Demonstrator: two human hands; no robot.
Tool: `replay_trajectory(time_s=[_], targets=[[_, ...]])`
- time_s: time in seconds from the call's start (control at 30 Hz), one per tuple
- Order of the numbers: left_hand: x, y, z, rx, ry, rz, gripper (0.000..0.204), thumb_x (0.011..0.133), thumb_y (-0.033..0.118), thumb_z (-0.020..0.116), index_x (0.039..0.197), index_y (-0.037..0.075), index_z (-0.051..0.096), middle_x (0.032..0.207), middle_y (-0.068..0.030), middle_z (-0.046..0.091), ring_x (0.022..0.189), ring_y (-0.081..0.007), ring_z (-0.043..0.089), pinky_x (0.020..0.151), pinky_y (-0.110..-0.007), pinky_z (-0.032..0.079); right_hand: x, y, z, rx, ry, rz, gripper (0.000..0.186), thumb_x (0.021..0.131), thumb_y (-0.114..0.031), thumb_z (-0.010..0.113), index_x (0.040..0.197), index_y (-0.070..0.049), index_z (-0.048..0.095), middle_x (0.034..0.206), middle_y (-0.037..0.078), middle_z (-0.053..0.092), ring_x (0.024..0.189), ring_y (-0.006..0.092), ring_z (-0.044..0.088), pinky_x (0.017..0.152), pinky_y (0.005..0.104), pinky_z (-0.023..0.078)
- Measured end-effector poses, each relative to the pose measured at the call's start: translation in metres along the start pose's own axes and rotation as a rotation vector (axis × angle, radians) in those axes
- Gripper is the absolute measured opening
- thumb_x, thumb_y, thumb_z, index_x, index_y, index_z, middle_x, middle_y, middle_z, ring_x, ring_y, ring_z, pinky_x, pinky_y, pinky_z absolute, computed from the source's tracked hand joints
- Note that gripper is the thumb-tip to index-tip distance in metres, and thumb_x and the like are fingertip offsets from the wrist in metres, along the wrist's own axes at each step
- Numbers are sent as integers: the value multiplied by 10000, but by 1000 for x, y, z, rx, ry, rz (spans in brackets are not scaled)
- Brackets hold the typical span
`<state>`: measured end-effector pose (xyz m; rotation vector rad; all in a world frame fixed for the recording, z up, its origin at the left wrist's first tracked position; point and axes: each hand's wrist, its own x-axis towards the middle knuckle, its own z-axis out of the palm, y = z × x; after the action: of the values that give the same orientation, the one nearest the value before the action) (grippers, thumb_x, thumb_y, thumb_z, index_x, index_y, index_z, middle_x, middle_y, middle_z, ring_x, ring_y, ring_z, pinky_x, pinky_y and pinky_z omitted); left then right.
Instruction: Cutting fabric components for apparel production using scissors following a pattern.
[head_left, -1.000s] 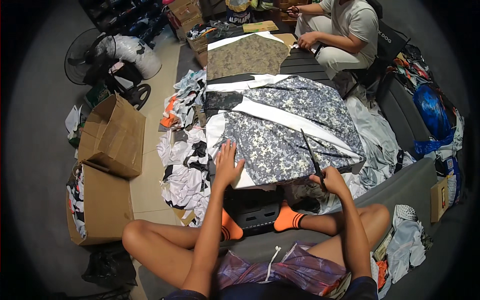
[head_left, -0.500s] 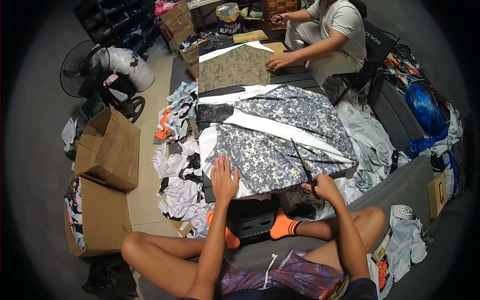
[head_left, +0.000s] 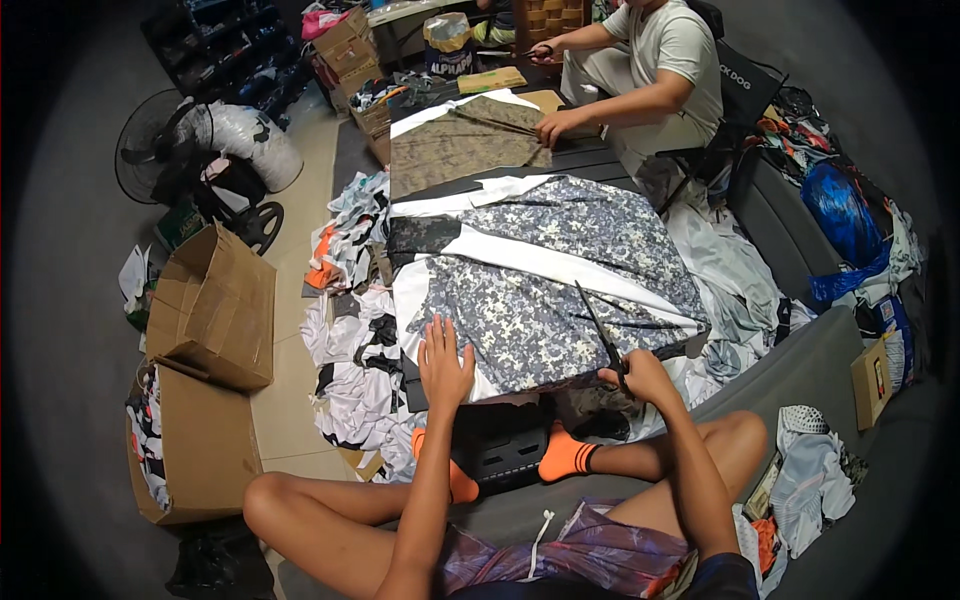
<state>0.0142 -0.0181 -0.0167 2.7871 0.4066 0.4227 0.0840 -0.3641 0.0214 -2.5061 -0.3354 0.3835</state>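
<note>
A grey camouflage-patterned fabric piece (head_left: 530, 320) with white borders lies spread over a low table in front of me. My left hand (head_left: 445, 365) rests flat on its near left part, fingers stretched out. At the near right edge, my right hand (head_left: 640, 378) is closed round the handles of black scissors (head_left: 602, 332). Their long blades point away from me over the cloth and look nearly together. Behind lies a second grey camouflage piece (head_left: 590, 215), with a white strip and a dark patch (head_left: 425, 235) between the two.
Across the table a person (head_left: 670, 60) sits, one hand on a brown camouflage cloth (head_left: 470, 145), the other holding scissors. White fabric scraps (head_left: 360, 380) heap along the left. Open cardboard boxes (head_left: 215, 430) and a fan (head_left: 150, 145) stand farther left. A grey sofa (head_left: 790, 360) runs along the right.
The other person's hand has drawn the brown camouflage cloth into folds. My hands keep nearly the same places on the grey cloth; the view has shifted slightly.
</note>
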Motion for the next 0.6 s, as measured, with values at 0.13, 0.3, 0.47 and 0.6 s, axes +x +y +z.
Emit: replay_trajectory(time_s=[0.13, 0.3, 0.47, 0.6], targets=[[1, -4, 3, -1, -2, 2, 628, 925, 344, 493, 1454, 33, 357, 1557, -132, 268, 1443, -287, 230, 1154, -414, 178, -2, -3, -3, 14, -4, 2, 591, 719, -477, 781, 561, 45, 555, 489, 182, 503, 446, 282, 519, 494, 426, 390], [-1, -6, 4, -15, 4, 2, 620, 915, 337, 516, 1445, 46, 378, 1554, -130, 277, 1435, -292, 248, 1142, -426, 203, -4, -11, -11, 35, -69, 47, 584, 715, -482, 773, 681, 80, 617, 652, 265, 600, 655, 422, 620, 605, 465, 471], [14, -12, -14, -124, -125, -46, 557, 894, 326, 576, 1379, 73, 468, 1486, -134, 384, 1375, -312, 348, 1096, -456, 285, -5, -19, -19, 24, -30, 1, 539, 721, -470, 758, 701, 54, 629, 646, 254, 586, 655, 432, 598, 583, 457, 455], [31, -38, 0, -278, 26, 24, 461, 884, 265, 618, 1287, 56, 537, 1369, -141, 493, 1262, -341, 471, 1012, -426, 394, 2, -17, -21, 48, 122, -120, 510, 740, -457, 745, 687, 36, 625, 626, 239, 572, 623, 421, 576, 559, 447, 435]])
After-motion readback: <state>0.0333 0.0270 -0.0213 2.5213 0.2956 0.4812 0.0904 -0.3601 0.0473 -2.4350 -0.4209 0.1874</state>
